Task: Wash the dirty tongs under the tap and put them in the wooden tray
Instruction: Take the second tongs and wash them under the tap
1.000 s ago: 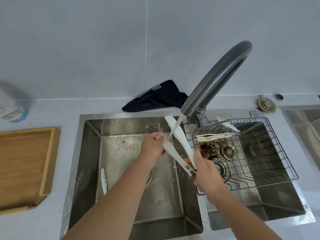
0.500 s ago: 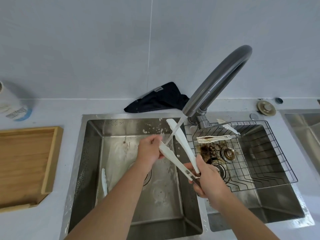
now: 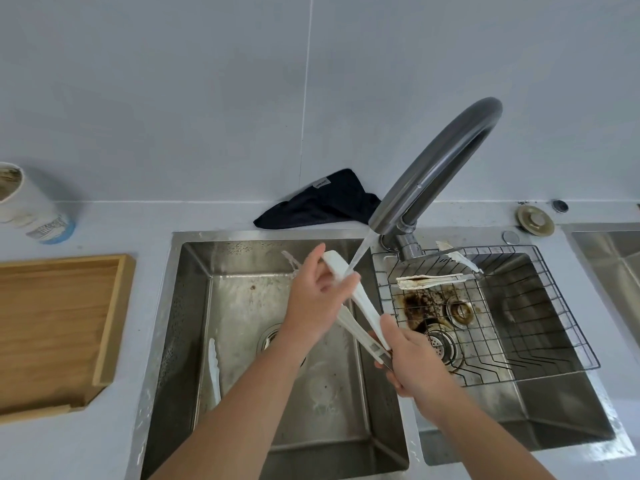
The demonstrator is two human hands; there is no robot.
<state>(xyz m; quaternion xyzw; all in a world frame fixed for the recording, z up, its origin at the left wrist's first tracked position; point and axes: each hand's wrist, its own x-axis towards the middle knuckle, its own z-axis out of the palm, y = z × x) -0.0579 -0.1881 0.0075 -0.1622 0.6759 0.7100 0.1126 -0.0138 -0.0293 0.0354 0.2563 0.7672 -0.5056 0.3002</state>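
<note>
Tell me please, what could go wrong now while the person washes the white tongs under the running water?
1. The tongs are wet and the right hand holds only their hinge end; they might slip into the left sink.
2. Water from the tap hits the arm that the left hand pinches and may splash onto the counter.
3. The dirty tongs on the wire rack could be forgotten.

Tap [image 3: 433,174]: water stream lands on white tongs [image 3: 360,303] over left sink [image 3: 194,306] | right hand [image 3: 412,362]: grips hinge end | left hand [image 3: 311,303]: fingers pinch upper arm's tip | wire basket [image 3: 540,341], 3 o'clock: dirty tongs [image 3: 429,280] on rim | wooden tray [image 3: 104,327], 9 o'clock, on table [image 3: 52,445] | dark cloth [image 3: 322,202], 12 o'clock.
</note>
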